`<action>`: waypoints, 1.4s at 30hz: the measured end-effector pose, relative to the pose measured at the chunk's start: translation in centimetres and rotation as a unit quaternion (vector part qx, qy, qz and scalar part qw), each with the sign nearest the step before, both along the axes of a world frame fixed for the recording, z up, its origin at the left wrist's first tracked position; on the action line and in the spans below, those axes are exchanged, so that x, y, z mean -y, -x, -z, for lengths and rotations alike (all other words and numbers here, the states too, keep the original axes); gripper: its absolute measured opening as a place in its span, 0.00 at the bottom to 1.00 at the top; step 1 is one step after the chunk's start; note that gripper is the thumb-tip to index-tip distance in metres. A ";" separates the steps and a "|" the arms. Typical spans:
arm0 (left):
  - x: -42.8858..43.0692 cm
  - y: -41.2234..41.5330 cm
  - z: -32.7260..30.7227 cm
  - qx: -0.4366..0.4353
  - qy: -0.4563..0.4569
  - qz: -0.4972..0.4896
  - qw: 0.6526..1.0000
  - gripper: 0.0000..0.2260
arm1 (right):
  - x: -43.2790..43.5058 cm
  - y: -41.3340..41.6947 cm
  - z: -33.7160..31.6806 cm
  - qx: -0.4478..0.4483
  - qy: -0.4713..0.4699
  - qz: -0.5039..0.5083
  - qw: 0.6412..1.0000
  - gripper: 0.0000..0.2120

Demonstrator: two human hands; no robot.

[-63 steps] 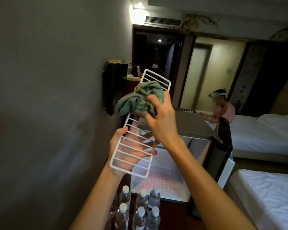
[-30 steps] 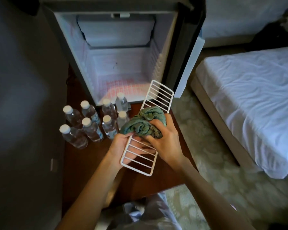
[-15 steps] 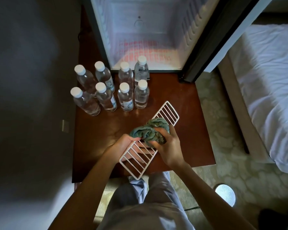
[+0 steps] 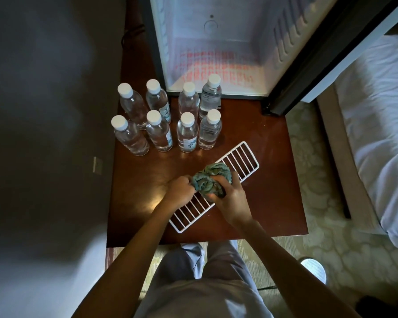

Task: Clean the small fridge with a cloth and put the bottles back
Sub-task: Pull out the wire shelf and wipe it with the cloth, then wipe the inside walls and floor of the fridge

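A white wire fridge shelf (image 4: 240, 160) lies at a slant on the dark wooden table (image 4: 274, 180). My left hand (image 4: 178, 191) grips its near-left edge. My right hand (image 4: 231, 198) holds a bunched green cloth (image 4: 210, 177) on top of the shelf's middle. Several clear water bottles (image 4: 166, 120) with white caps stand in two rows on the table before the small fridge (image 4: 216, 53), which is open with no shelf or bottles in it. Its dark door (image 4: 308, 60) swings out to the right.
A dark wall (image 4: 44, 111) runs along the left of the table. A bed with white sheets (image 4: 377, 134) stands at the right across a strip of patterned carpet (image 4: 319, 237). My legs in grey trousers (image 4: 200, 283) are at the table's near edge.
The view dropped from the room to the table. Both hands brought the shelf and cloth down from in front of the fridge onto the table, where the shelf now lies flatter.
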State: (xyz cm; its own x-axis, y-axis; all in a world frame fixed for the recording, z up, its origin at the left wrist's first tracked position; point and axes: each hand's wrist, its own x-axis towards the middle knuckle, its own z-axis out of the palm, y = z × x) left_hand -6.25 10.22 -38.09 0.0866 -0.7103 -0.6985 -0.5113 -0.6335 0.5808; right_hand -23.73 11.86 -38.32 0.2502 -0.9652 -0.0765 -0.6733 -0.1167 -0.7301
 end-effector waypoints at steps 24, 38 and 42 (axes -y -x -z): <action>-1.4 4.4 0.5 0.285 0.173 -0.034 0.942 0.15 | 2.8 1.6 1.5 -0.064 -0.067 -0.099 0.991 0.25; 2.5 10.1 -1.1 0.075 0.171 -0.115 0.976 0.13 | 8.1 8.0 0.3 0.037 -0.108 -0.062 0.992 0.22; 5.3 13.0 -1.9 -0.037 0.204 -0.187 0.960 0.20 | 11.2 10.7 -0.8 0.049 -0.079 -0.028 0.995 0.21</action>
State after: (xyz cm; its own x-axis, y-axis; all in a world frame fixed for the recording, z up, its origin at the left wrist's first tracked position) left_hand -19.24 4.87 -36.22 0.3495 -0.8554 -0.3822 -0.2410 -0.4763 0.8456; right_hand -34.46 0.62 -37.55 0.3167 -0.9276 -0.1981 -0.5937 -0.0310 -0.8041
